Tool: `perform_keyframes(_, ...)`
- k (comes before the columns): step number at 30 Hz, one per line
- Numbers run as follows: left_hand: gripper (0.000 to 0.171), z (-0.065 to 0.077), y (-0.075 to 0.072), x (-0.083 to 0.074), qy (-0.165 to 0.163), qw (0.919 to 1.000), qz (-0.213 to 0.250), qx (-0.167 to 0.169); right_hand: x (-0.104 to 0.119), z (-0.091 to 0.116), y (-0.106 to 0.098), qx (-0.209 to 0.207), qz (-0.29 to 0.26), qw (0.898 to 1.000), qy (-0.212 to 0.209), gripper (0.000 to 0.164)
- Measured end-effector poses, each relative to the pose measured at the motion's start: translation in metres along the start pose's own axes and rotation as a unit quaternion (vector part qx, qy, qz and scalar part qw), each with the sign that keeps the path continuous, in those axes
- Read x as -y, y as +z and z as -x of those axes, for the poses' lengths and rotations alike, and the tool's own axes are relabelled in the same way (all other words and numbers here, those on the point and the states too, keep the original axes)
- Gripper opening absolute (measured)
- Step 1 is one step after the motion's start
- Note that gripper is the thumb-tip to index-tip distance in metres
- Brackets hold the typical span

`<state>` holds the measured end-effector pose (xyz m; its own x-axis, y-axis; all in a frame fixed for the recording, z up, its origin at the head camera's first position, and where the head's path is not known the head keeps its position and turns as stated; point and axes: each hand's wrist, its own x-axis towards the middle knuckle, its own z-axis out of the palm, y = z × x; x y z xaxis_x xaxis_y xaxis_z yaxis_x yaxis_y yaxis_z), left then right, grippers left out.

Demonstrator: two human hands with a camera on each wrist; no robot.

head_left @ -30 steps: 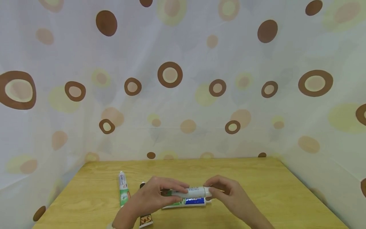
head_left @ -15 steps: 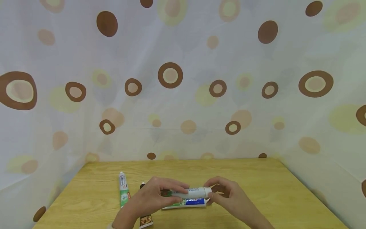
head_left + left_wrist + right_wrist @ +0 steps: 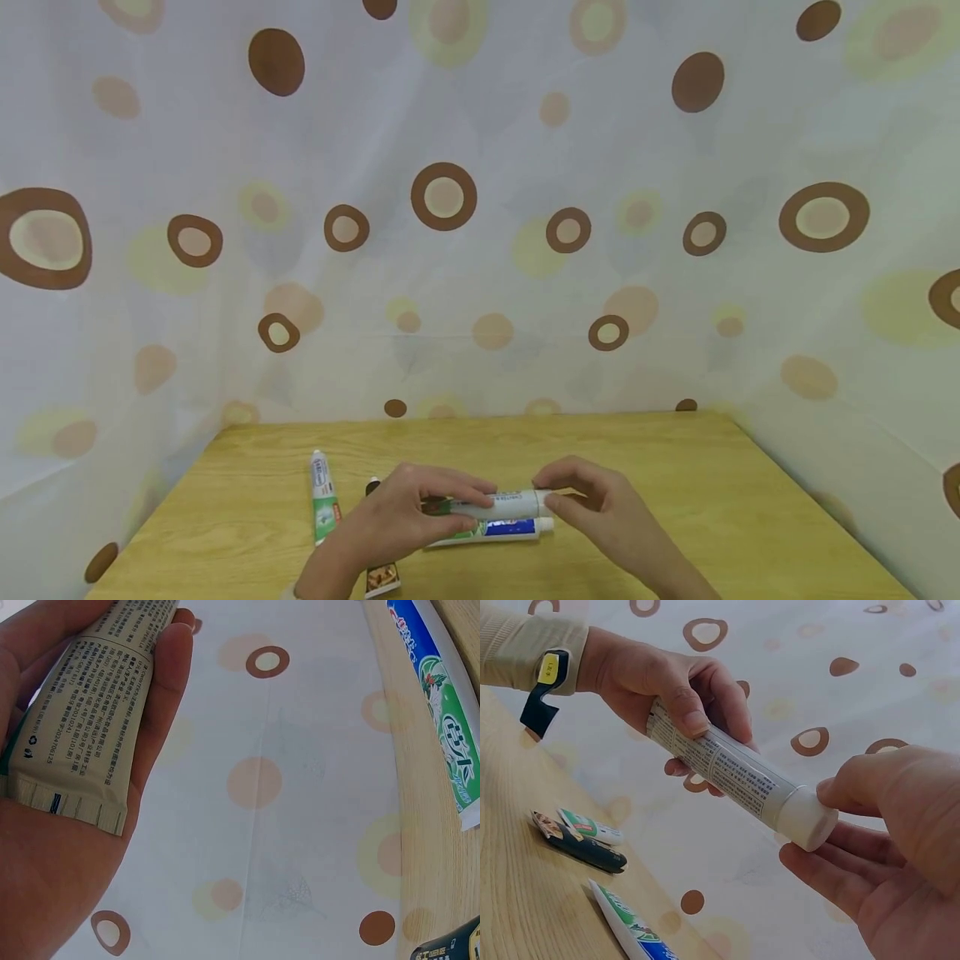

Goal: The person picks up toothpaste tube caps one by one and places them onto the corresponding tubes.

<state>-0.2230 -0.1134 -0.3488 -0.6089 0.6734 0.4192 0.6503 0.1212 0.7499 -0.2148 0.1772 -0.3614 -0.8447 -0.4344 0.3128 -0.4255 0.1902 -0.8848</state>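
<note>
My left hand (image 3: 397, 512) grips the body of a toothpaste tube (image 3: 513, 504), held level above the table. The tube's back, covered in small print, and its flat crimped end show in the left wrist view. At its other end is a white cap (image 3: 807, 819), pinched between the thumb and fingers of my right hand (image 3: 600, 508). Below the held tube lies a green, blue and white toothpaste tube (image 3: 510, 530) on the table. A dark tube (image 3: 577, 844) lies close by my left hand, which partly hides it in the head view.
A green and white toothpaste tube (image 3: 324, 496) lies farther left on the wooden table (image 3: 675, 475). A patterned curtain (image 3: 480, 275) rises behind the table and along both sides.
My right thumb and fingers have shifted and turned around the cap, uncovering the lying tube's cap again. The left hand keeps its hold and place.
</note>
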Motion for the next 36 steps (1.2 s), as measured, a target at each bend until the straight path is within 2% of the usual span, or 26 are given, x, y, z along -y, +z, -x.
perform_keyframes(5,0.026,0.0000,-0.0005,-0.0001,-0.002,1.0000,0.002,0.002,-0.0007,0.0003,0.0000,0.013,-0.014,0.999,-0.039,0.020)
perform_keyframes(8,0.025,0.0006,-0.0003,0.0001,0.005,1.0000,-0.002,-0.001,-0.0015,-0.0003,-0.0001,0.020,-0.017,0.999,-0.048,0.020)
perform_keyframes(15,0.026,-0.0004,0.0016,0.0018,0.004,1.0000,-0.001,0.001,-0.0029,0.0005,-0.0007,0.008,-0.003,1.000,-0.009,0.023)
perform_keyframes(22,0.025,-0.0010,0.0011,0.0027,0.028,0.9993,-0.024,-0.001,-0.0033,-0.0006,-0.0008,0.024,-0.006,0.999,-0.022,0.021)
perform_keyframes(30,0.025,-0.0037,0.0018,0.0033,0.019,0.9990,-0.040,0.007,-0.0023,-0.0016,-0.0017,0.025,0.014,0.999,0.030,0.024)
perform_keyframes(36,0.027,-0.0034,0.0028,0.0072,0.018,0.9984,-0.052,0.007,-0.0057,-0.0040,-0.0015,0.041,-0.011,0.998,0.037,0.026)
